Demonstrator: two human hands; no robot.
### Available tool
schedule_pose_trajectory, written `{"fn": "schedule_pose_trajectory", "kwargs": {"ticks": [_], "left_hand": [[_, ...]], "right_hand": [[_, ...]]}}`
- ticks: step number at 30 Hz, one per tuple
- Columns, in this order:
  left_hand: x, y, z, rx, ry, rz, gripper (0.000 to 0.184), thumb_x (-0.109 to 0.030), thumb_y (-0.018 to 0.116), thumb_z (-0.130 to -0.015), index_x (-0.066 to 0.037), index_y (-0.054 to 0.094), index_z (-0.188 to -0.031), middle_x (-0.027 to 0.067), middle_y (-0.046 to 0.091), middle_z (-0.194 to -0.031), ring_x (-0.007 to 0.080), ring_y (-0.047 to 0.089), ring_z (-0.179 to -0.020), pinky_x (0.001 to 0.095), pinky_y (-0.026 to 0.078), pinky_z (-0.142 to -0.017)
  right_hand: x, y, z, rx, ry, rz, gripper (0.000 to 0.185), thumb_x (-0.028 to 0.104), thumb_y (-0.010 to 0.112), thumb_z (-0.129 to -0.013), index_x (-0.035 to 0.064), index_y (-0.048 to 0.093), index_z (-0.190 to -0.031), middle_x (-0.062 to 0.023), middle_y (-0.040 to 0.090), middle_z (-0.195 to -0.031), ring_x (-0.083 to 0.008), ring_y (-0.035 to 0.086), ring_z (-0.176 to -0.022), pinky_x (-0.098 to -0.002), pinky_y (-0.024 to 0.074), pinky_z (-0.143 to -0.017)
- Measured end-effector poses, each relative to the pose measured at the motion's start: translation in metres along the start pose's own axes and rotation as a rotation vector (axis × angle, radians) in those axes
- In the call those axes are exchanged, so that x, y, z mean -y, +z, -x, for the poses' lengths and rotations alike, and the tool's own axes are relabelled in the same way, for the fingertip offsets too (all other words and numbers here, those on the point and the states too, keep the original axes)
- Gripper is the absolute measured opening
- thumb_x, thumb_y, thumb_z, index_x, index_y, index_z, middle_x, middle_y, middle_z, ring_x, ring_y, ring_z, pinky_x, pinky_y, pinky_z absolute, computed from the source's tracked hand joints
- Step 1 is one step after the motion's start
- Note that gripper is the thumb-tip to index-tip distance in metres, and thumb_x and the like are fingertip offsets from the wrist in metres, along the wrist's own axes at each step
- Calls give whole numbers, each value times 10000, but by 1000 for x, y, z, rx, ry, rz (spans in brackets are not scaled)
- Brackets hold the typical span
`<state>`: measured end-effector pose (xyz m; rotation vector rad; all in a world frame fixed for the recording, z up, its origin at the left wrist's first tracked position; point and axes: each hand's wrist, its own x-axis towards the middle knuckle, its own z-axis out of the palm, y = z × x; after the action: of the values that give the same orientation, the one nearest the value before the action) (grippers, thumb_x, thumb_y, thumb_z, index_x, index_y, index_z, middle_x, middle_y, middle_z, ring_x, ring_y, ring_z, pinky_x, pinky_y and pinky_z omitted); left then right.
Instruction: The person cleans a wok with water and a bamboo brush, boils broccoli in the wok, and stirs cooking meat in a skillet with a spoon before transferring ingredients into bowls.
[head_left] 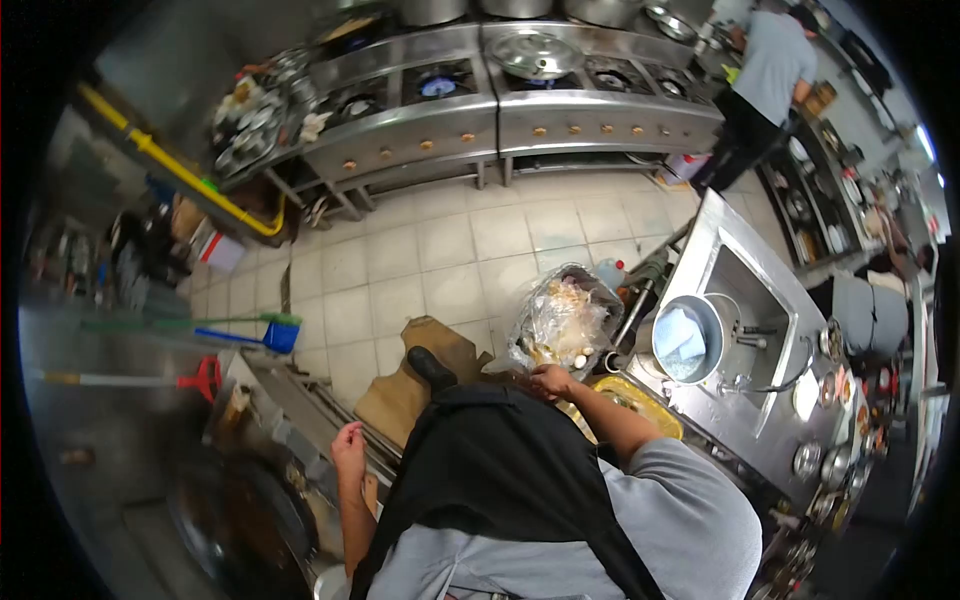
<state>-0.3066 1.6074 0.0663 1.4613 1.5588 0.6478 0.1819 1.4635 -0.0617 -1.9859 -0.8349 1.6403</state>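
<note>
My left hand [348, 452] is raised on the left, away from the bin, with its fingers curled in and nothing visible in them. My right hand [550, 382] is closed at the near edge of a waste bin [535, 350] lined with clear plastic. Something dark and small shows by its fingertips, too unclear to name. Inside the bin lie crumpled plastic wrap [568, 318] and food scraps. Beside my right forearm stands a yellow basket [655, 412], partly hidden by the arm.
To the right, a steel sink [720, 240] holds a large metal pot [688, 340]. Flattened cardboard [440, 350] lies on the tiles under my foot. Gas stoves [420, 130] line the far wall, one burner lit. A co-worker [770, 70] stands at the back right.
</note>
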Motion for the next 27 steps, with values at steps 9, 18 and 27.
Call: {"fn": "schedule_pose_trajectory", "kwargs": {"ticks": [9, 18, 27], "left_hand": [[-110, 26, -289, 278, 253, -30, 237, -23, 522, -893, -20, 694, -1056, 12, 558, -654, 95, 507, -597, 263, 425, -549], [-259, 105, -528, 480, 406, -181, 247, -67, 511, -914, -47, 683, -1090, 31, 609, -701, 113, 560, -643, 270, 466, -608], [-257, 116, -710, 98, 190, 2, 224, -87, 554, -914, -55, 697, -1085, 33, 652, -728, 102, 573, -638, 271, 470, -597]], "right_hand": [[-95, -32, -90, -102, 66, 972, 253, 317, 567, -811, 131, 734, -777, -90, 719, -809, -279, 704, -723, -414, 564, -645], [74, 19, -129, -338, 486, -407, 232, 218, 510, -919, 53, 632, -1027, -126, 696, -793, -220, 661, -561, -365, 539, -453], [160, -59, -246, -403, 397, -601, 267, 212, 506, -934, 45, 605, -1118, -131, 691, -793, -208, 630, -522, -329, 516, -418]]}}
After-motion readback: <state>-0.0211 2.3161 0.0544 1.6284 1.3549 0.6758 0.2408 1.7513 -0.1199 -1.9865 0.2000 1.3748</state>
